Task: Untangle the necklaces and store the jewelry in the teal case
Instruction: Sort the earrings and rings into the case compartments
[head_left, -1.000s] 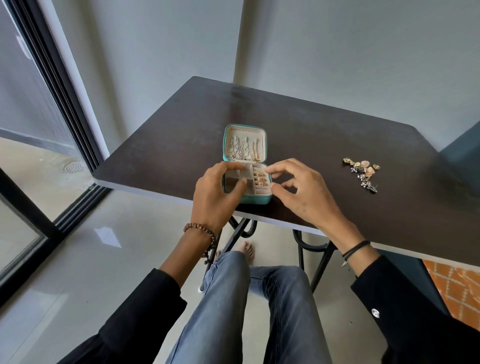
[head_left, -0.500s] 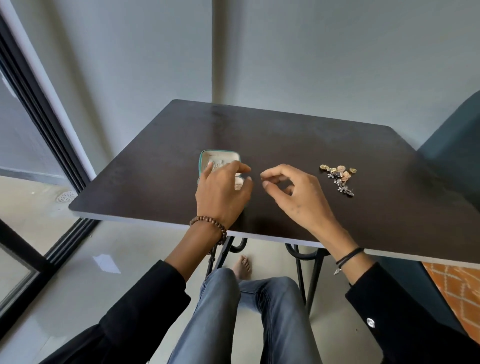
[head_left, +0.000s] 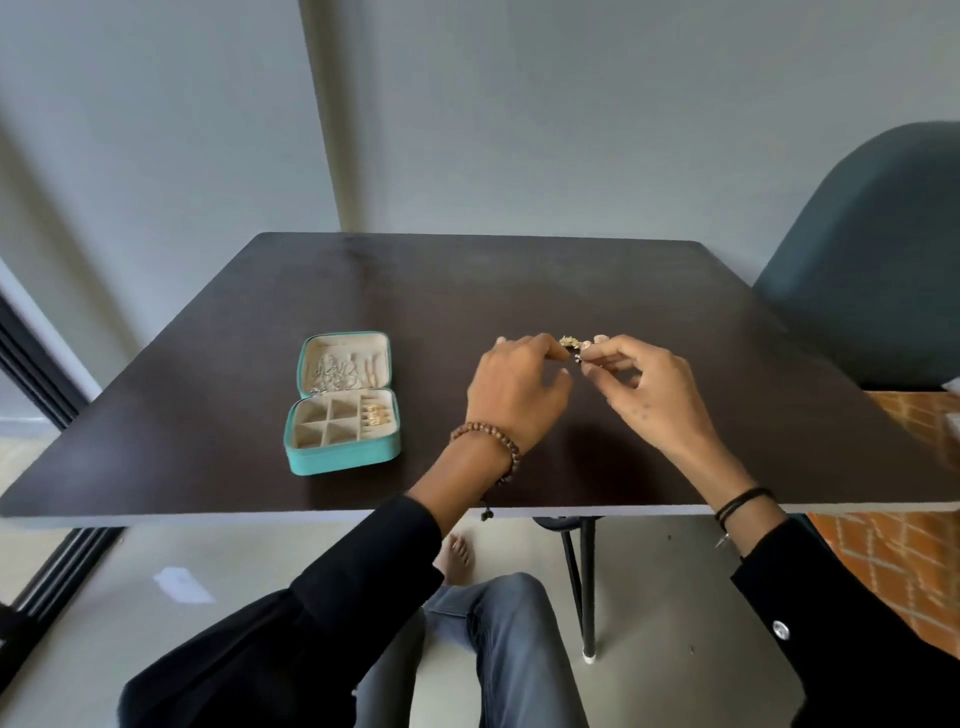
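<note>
Both hands at frame centre: left hand (head_left: 517, 387) and right hand (head_left: 641, 387) pinch at the small jewelry cluster (head_left: 579, 344) on the dark table (head_left: 519, 291), likely to separate pieces, while teal case (head_left: 343, 402) sits open centre-left, ready to load.

Most of the little pile of jewelry (head_left: 581, 344) is hidden behind the fingertips of the left hand (head_left: 514, 387) and the right hand (head_left: 644, 389), so it is hard to tell which piece each hand pinches. The chains in the lid of the teal case (head_left: 343, 402) are too tiny to tell apart. The blue chair (head_left: 872, 260) is cut off at the right edge.
</note>
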